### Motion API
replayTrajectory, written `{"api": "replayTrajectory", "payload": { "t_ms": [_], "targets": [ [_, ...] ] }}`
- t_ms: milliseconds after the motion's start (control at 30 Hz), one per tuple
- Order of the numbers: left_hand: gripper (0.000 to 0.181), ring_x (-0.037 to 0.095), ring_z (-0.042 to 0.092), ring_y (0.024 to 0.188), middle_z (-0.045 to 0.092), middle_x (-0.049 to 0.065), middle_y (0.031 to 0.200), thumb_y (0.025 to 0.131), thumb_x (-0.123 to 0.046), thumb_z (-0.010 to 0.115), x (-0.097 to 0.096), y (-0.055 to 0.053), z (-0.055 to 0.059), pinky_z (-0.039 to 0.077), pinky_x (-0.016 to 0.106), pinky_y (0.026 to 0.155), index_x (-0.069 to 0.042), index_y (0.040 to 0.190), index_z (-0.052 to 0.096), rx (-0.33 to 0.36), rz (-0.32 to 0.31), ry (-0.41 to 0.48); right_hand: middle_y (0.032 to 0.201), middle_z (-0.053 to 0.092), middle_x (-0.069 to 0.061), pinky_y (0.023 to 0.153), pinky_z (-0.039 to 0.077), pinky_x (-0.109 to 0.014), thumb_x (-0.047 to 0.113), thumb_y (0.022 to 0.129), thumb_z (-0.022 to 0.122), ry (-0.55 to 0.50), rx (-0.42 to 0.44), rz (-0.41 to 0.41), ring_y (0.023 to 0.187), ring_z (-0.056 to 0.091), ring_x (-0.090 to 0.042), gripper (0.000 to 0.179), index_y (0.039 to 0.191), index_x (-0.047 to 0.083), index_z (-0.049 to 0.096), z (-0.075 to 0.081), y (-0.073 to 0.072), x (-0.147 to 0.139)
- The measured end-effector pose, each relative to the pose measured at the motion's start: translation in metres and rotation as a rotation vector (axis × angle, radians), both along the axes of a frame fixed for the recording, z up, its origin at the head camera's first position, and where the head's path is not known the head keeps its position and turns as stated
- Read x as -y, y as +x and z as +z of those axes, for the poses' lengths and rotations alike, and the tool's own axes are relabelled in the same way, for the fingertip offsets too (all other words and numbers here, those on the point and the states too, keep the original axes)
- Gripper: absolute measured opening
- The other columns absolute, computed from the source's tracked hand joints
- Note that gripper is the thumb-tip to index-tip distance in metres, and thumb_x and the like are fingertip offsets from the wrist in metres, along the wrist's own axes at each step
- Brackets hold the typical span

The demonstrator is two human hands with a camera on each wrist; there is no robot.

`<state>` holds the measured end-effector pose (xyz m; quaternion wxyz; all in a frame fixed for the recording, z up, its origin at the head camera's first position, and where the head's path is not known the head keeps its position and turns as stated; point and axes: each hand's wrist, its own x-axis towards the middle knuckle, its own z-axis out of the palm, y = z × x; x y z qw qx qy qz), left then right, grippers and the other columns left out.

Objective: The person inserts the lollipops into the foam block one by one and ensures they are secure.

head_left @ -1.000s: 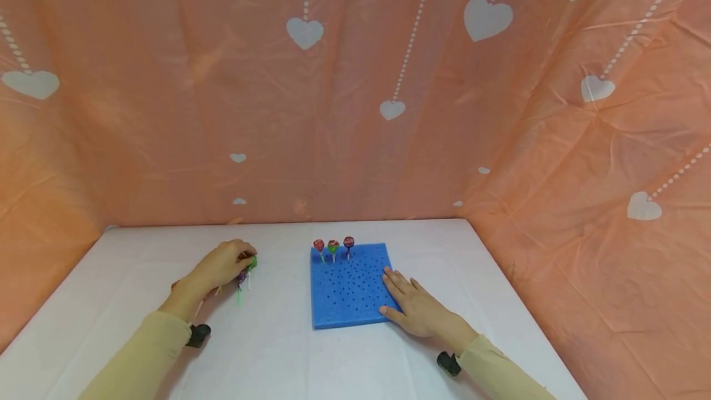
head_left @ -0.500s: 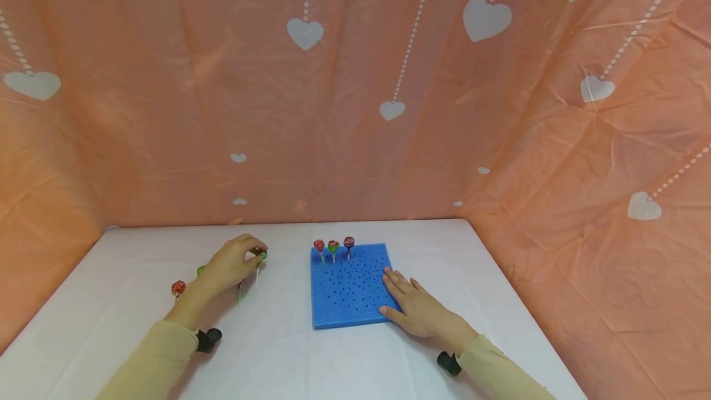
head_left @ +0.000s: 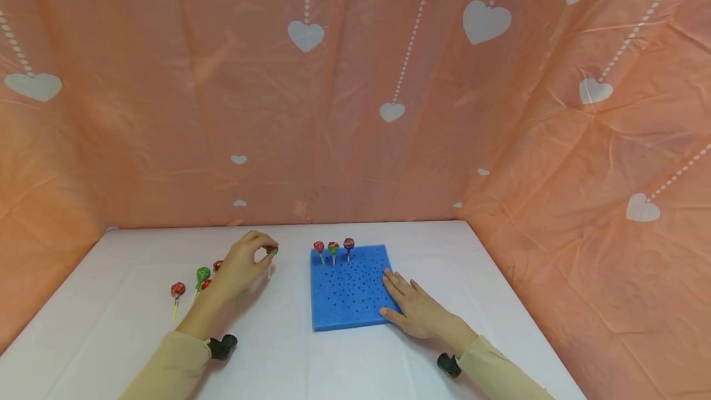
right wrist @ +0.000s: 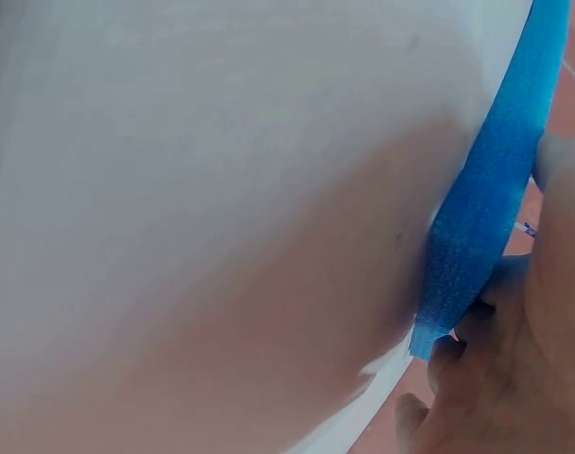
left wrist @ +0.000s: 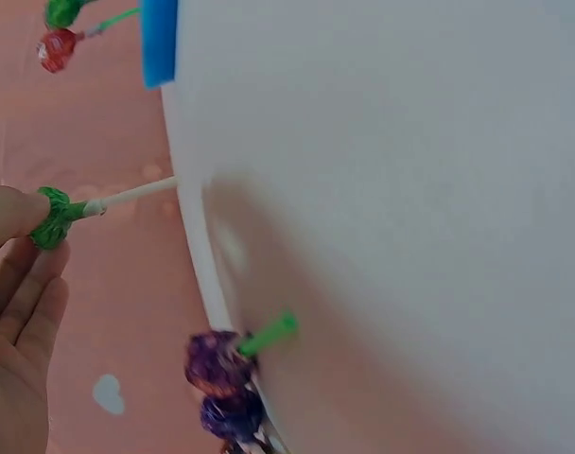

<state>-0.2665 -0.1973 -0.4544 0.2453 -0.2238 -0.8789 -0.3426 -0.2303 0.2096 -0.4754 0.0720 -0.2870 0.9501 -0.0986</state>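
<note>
Your left hand (head_left: 240, 270) has shifted right across the counter (head_left: 278, 357) since the earlier frames, bringing its green-wrapped lollipop (head_left: 271, 250) closer to the blue block (head_left: 350, 308) and uncovering more of the loose candies behind it. You pinch that lollipop by its head between thumb and fingertips, with its white stick pointing down; whether the tip touches the surface, you cannot tell from these views. It is near the block's left side but apart from it.

Your right hand (head_left: 419, 308) stays where it was, fingers extended and resting on the right edge of the block, which lies flat and is dotted with small holes.

Three lollipops stand upright in a row along the far left part of the block: a red one (head_left: 319, 247), a green-and-red one (head_left: 333, 248) and a dark one (head_left: 349, 244).

Around your left forearm you have loose lollipops on the counter, among them a red-orange one with a yellow stick (head_left: 178, 289) and a green one (head_left: 202, 275). From your left wrist, you also see a purple one with a green stick (left wrist: 217, 362).
</note>
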Motion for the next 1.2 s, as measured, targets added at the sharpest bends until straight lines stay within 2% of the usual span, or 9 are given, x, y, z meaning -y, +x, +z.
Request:
{"api": "replayTrajectory", "payload": {
  "t_ms": [133, 300, 533, 967, 1200],
  "targets": [
    [0.021, 0.027, 0.068, 0.094, 0.068, 0.008, 0.105, 0.084, 0.01, 0.079, -0.009, -0.001, 0.002, 0.057, 0.05, 0.084, -0.001, 0.101, 0.075, -0.065, 0.006, 0.026, 0.173, 0.015, -0.013, 0.125, 0.021, -0.057, 0.055, 0.109, 0.042, 0.015, 0.002, -0.003, 0.158, 0.018, -0.033, 0.077, 0.164, 0.002, 0.025, -0.002, 0.0, -0.001],
    [0.023, 0.028, 0.069, 0.096, 0.068, 0.01, 0.107, 0.083, 0.01, 0.079, -0.021, -0.001, 0.005, 0.058, 0.051, 0.086, -0.001, 0.103, 0.075, -0.1, -0.006, 0.056, 0.173, 0.015, -0.012, 0.125, 0.021, -0.057, 0.054, 0.109, 0.044, 0.009, 0.013, -0.005, 0.158, 0.018, -0.033, 0.078, 0.164, 0.002, 0.024, -0.001, 0.001, -0.001],
    [0.026, 0.03, 0.071, 0.098, 0.072, 0.013, 0.11, 0.081, 0.009, 0.082, -0.038, -0.003, 0.011, 0.06, 0.05, 0.087, 0.0, 0.104, 0.074, -0.186, -0.031, 0.073, 0.173, 0.015, -0.013, 0.125, 0.021, -0.058, 0.052, 0.109, 0.045, 0.001, 0.016, 0.002, 0.158, 0.018, -0.034, 0.077, 0.163, 0.001, 0.024, 0.0, 0.001, 0.0],
    [0.027, 0.029, 0.071, 0.1, 0.073, 0.012, 0.11, 0.086, 0.005, 0.08, -0.064, -0.013, 0.024, 0.06, 0.047, 0.088, -0.002, 0.111, 0.074, -0.19, -0.076, 0.125, 0.173, 0.015, -0.014, 0.125, 0.021, -0.057, 0.052, 0.109, 0.043, 0.014, -0.006, 0.007, 0.158, 0.018, -0.034, 0.076, 0.163, 0.001, 0.024, 0.0, 0.0, 0.0],
    [0.029, 0.029, 0.069, 0.103, 0.071, 0.012, 0.111, 0.086, 0.006, 0.08, -0.079, -0.019, 0.028, 0.06, 0.046, 0.091, 0.0, 0.113, 0.072, -0.158, -0.106, 0.137, 0.173, 0.014, -0.013, 0.126, 0.021, -0.056, 0.053, 0.109, 0.043, 0.015, -0.003, 0.001, 0.158, 0.017, -0.033, 0.077, 0.163, 0.002, 0.024, 0.001, 0.0, 0.0]
  ]
}}
